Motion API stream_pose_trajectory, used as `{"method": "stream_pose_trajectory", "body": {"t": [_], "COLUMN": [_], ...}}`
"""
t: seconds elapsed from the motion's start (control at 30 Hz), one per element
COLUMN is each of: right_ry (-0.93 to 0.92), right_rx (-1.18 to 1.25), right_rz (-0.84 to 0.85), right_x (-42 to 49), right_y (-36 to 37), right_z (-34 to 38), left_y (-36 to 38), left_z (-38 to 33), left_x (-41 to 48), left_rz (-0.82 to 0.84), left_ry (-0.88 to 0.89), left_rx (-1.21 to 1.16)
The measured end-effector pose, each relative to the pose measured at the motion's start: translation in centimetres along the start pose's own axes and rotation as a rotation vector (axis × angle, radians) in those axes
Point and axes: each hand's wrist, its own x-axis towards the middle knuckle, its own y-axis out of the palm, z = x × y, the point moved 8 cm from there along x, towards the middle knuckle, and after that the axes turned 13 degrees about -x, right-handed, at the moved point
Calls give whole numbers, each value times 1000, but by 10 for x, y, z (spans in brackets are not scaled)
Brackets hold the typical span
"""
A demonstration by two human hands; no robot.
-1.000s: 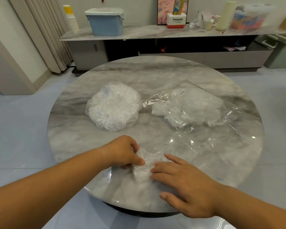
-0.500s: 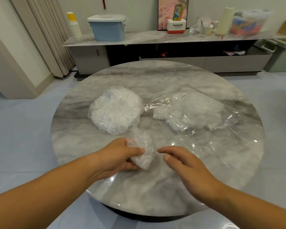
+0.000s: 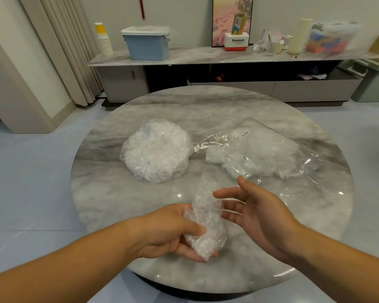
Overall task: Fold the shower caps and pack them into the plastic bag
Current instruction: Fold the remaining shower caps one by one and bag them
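The left hand grasps a folded shower cap, thumb across the front of the crinkled clear bundle and fingers curled beneath it, holding it raised above the near part of the round marble counter. The bundle stands roughly upright in the grip, its narrow upper end pointing away from the person. The right hand is released, fingers spread and relaxed, palm turned toward the cap. Its fingertips sit just beside the cap's upper part, and whether they touch the film cannot be told

Farther back on the counter, left of centre, lies a pile of shower caps, a round, puffy mound of clear film. Just to its right the plastic bag lies on the marble, its wrinkled left corner reaching almost to the mound. White crumpled caps fill the bag's far half, and a small label shows on its upper face. The near part of the bag lies flat and see-through just beyond the right hand

Behind the counter a long sideboard carries a blue box with a pale lid and, at its left end, a stack of paper cups beside a pleated curtain
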Motion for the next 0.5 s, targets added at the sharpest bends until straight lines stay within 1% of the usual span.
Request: {"method": "stream_pose_trajectory", "body": {"t": [0.13, 0.23, 0.33, 0.4, 0.5], "right_ry": [-95, -216, -375, -527, -811], "right_rx": [-121, -291, -457, -706, -1164], "right_rz": [19, -3, -29, -1, 60], "right_x": [-2, -3, -8, -17, -32], "right_y": [5, 3, -1, 6, 22], "right_z": [6, 13, 19, 22, 17], "left_y": [2, 1, -2, -4, -6], "left_z": [2, 4, 7, 10, 9], "left_x": [-2, -2, -2, -2, -1], "left_rz": [0, -19, -33, -42, -21], "left_ry": [-71, -114, -162, -193, -205], "left_rx": [-19, -56, -161, -258, -361]}}
